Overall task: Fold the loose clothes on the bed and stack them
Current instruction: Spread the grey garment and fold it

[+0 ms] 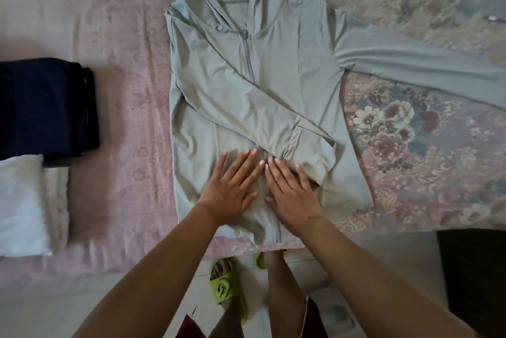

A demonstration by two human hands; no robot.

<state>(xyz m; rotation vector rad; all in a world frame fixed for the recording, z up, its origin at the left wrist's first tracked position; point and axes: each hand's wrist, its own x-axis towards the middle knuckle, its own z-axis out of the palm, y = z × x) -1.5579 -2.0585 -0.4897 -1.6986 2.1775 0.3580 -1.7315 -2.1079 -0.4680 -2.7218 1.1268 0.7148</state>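
Pressing flat on the hooded jacket (246, 85), left hand (228, 190) and right hand (291, 195) lie fingers straight, slightly spread; zipper between them.

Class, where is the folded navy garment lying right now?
In the head view, the folded navy garment lies at the bed's left edge, beside a white pillow.

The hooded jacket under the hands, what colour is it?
Pale grey-green, plain, seen in the head view: hooded jacket.

Home bedroom, seen from where you stand at the bed's edge.
You face a bed under a pink embossed sheet (115, 124) and a floral quilted coverlet (410, 132); folded navy clothes (46, 107) beside a white pillow (20, 206); pale tiled floor (315, 269); your lime-green slippers (224, 287).
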